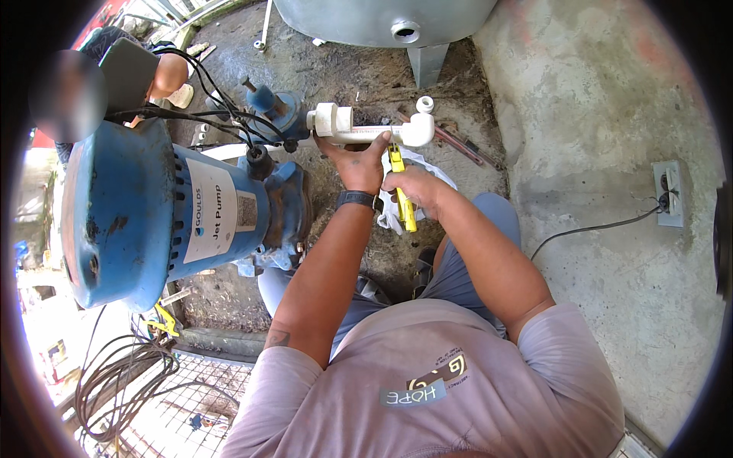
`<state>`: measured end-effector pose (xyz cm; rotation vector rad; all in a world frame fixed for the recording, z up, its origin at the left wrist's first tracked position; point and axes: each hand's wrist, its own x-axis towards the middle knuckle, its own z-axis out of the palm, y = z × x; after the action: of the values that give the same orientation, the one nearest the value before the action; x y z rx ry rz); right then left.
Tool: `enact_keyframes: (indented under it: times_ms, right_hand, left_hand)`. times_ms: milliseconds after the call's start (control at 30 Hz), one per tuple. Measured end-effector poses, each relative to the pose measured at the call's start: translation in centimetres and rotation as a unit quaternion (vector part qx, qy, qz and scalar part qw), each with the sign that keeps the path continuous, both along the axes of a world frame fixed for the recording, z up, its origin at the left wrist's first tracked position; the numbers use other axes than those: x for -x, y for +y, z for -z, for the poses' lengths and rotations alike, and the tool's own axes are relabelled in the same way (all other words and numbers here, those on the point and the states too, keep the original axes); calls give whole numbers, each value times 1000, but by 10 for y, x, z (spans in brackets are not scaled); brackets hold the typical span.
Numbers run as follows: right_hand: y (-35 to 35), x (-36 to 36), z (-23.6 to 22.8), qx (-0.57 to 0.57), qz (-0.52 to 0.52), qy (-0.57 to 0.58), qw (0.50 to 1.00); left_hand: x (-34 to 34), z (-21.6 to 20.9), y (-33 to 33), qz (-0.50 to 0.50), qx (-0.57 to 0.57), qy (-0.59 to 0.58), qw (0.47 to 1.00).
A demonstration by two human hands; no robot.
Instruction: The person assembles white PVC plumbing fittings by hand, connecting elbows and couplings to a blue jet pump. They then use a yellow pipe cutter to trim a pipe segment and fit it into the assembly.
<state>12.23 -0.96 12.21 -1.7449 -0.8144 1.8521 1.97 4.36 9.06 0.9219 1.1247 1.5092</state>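
Note:
In front of me a white PVC pipe (370,132) lies crosswise, with a tee fitting (333,118) at its left end and a rounded elbow (418,131) at its right end. My left hand (357,162) grips the pipe from the near side, thumb toward the elbow; its other fingers are partly hidden. Closed around a yellow utility knife (398,169), my right hand (414,188) keeps it upright in the view. The knife's thin tip meets the pipe just left of the elbow. Whether the blade has cut in is too small to tell.
A blue pump (153,206) with black cables stands at my left. A grey tank (366,19) is ahead, a concrete wall (603,153) with an outlet box (669,195) at right. A white plastic bag (431,169), a small white fitting (425,104) and coiled cable (122,382) lie about.

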Motion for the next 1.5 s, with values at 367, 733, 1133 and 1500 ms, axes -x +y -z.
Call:
enact_keyframes:
  times_ms: [367,733,1133,1500]
  right_hand:
    - [8,-8,11,-58,31,107,992]
    - [8,4,21,-106,53,25,993]
    - [8,7,21,-137,46,8,989]
    - [7,9,29,-145,49,-52,987]
  left_hand:
    - [-3,5,3,-3,5,-10,1000]
    - [-4,5,5,-6,0,-12,1000]
    - [-2,10,7,0,10,-4,1000]
    - [-1,6,6,0,9,0,1000]
